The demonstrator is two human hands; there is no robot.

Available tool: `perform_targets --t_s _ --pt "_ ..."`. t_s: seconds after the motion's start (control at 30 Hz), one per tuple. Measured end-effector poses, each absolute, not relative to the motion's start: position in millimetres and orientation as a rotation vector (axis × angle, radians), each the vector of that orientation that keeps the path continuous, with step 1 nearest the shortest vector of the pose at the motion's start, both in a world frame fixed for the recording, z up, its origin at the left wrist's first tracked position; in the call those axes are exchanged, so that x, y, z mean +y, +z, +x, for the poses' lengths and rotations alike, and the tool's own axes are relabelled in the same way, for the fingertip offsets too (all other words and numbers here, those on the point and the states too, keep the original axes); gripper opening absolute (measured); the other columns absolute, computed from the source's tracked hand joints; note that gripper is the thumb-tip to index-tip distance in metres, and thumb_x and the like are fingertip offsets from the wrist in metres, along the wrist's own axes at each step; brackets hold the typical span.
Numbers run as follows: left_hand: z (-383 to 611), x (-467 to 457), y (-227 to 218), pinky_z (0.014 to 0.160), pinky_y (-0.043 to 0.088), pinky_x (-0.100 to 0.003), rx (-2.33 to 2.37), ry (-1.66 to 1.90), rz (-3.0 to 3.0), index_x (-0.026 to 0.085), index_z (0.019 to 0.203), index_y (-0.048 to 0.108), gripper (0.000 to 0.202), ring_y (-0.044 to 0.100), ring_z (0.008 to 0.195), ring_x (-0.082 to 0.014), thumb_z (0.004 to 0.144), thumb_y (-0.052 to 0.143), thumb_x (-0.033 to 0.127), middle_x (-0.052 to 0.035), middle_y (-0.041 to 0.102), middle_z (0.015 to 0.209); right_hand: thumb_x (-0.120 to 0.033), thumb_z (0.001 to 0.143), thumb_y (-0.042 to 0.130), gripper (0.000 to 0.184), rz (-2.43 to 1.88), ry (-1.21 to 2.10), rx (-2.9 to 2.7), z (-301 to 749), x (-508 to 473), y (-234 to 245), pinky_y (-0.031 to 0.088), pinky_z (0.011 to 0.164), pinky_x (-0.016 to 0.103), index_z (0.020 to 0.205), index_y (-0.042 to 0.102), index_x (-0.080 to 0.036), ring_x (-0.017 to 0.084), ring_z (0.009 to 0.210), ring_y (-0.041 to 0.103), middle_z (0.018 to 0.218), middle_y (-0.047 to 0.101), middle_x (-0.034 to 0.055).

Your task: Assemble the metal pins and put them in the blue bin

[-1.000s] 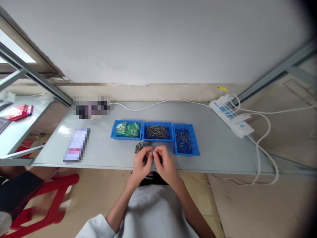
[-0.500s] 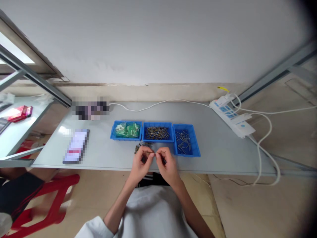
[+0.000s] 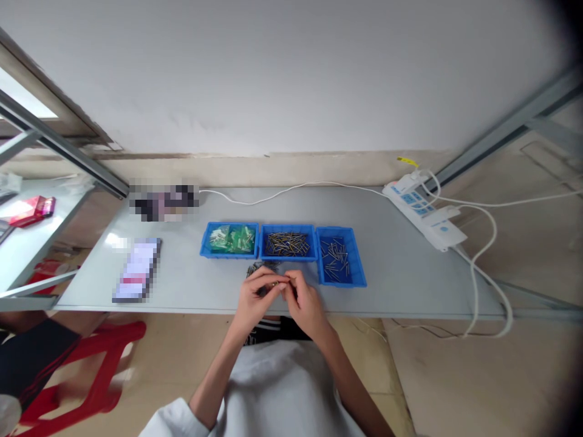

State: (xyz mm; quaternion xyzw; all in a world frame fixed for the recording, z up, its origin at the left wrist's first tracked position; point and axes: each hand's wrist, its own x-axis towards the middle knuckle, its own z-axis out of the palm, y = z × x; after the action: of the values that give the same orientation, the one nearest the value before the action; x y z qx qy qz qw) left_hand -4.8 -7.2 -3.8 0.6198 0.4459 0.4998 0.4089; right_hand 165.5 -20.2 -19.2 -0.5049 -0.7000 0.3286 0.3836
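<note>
My left hand (image 3: 253,298) and my right hand (image 3: 305,303) meet over the table's front edge, fingertips pinched together. Between the left thumb and fingers shows a bit of a thin metal pin (image 3: 275,283); the fingers cover most of it. The right fingertips press at the same spot, touching the left ones. Just behind the left hand lies a small pile of dark metal pins (image 3: 264,266). Beyond stand a blue bin of brass-and-grey pins (image 3: 288,244) and, to its right, another blue bin (image 3: 359,258) with loose grey pins.
A third blue bin (image 3: 204,247) at the left holds green and white packets. A phone (image 3: 136,270) lies on the grey table (image 3: 182,285). At the right sits a white power strip (image 3: 423,212) with cables. A red stool (image 3: 102,364) and a seated person's leg are at lower left.
My hands have drawn closer together, the left fingers now reaching over to the right fingertips. Less of the pin shows than before.
</note>
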Motion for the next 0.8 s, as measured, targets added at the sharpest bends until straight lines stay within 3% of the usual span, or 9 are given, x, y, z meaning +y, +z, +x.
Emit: perform_targets --t_s 0.17,0.37,0.63,0.8 --pt "-3.9 -6.6 -2.1 0.073 0.057 -0.031 1.129 1.247 1.625 0.026 0.109 0.089 0.019 0.069 0.085 -0.0210 0.103 0.073 0.033 -0.0088 0.075 0.092 -0.030 0.112 0.044 0.018 -1.323 0.810 -1.780 164.1 -20.2 -20.5 0.053 0.066 0.030 0.122 0.057 -0.023 0.022 0.071 0.076 0.086 0.078 0.0048" --pt "2.0 -6.9 -2.7 0.082 0.060 -0.033 1.238 1.366 1.593 0.026 0.102 0.090 0.017 0.074 0.090 -0.0223 0.102 0.074 0.032 -0.0094 0.078 0.099 -0.029 0.112 0.048 0.025 -1.321 0.750 -1.720 159.1 -21.2 -20.3 0.061 0.077 0.034 0.133 0.059 -0.024 0.026 0.091 0.081 0.103 0.082 0.0091" --pt "4.3 -8.7 -11.6 0.080 0.061 -0.033 1.267 1.298 1.644 0.025 0.115 0.086 0.021 0.074 0.083 -0.0203 0.105 0.067 0.026 -0.0091 0.082 0.104 -0.029 0.111 0.048 0.033 -1.319 0.696 -1.623 158.0 -21.9 -22.4 0.058 0.069 0.029 0.142 0.059 -0.022 0.018 0.069 0.070 0.081 0.072 0.0010" --pt "3.6 -6.9 -16.3 0.082 0.060 -0.032 1.281 1.258 1.669 0.025 0.116 0.086 0.022 0.075 0.086 -0.0209 0.105 0.067 0.025 -0.0090 0.081 0.103 -0.030 0.111 0.050 0.029 -1.306 0.645 -1.600 157.9 -22.6 -19.8 0.056 0.067 0.026 0.135 0.065 -0.022 0.015 0.063 0.064 0.078 0.068 -0.0007"
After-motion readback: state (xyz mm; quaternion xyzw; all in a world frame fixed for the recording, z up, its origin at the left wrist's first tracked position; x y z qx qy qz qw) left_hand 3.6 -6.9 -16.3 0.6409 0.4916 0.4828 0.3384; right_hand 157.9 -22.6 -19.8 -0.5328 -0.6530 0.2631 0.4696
